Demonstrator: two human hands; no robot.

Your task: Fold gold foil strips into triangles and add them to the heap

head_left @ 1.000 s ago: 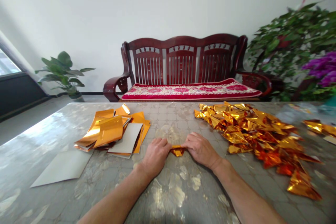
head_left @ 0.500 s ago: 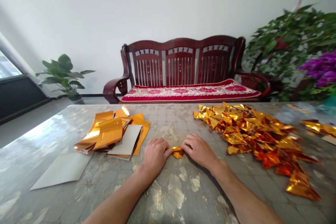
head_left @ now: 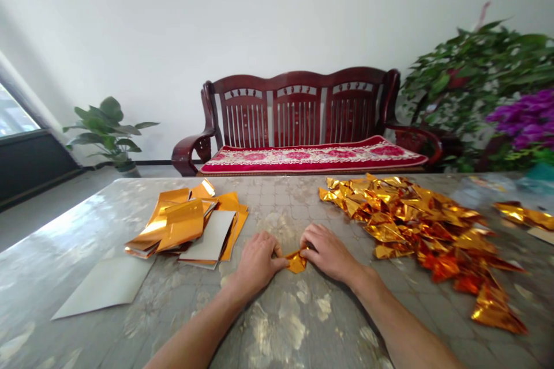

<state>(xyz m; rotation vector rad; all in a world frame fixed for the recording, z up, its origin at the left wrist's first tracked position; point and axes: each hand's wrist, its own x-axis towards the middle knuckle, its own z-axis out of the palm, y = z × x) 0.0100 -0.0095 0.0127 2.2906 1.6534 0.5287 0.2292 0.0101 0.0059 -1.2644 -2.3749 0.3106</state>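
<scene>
A small folded piece of gold foil paper (head_left: 296, 263) is between my two hands, just above or on the tabletop. My left hand (head_left: 259, 259) pinches its left end with thumb and fingers. At the other end, my right hand (head_left: 325, 251) is closed on it in the same way. To the left lies a loose stack of gold foil sheets (head_left: 184, 222), some with the pale backing up. On the right spreads a heap of folded gold foil pieces (head_left: 407, 213), shaped like ingots. One pale sheet (head_left: 104, 288) lies apart at the left.
The patterned table (head_left: 277, 323) has a glossy cover. Clear plastic wrapping (head_left: 485, 189) and another gold foil strip (head_left: 523, 214) lie at its far right. Beyond stand a dark red wooden bench (head_left: 298, 109), a potted plant (head_left: 110, 130) and purple flowers (head_left: 526, 118).
The view has tilted slightly upward. My fingers have shifted on the foil piece, and it now shows a broader, more pointed lower face. The stack and the heap lie as before.
</scene>
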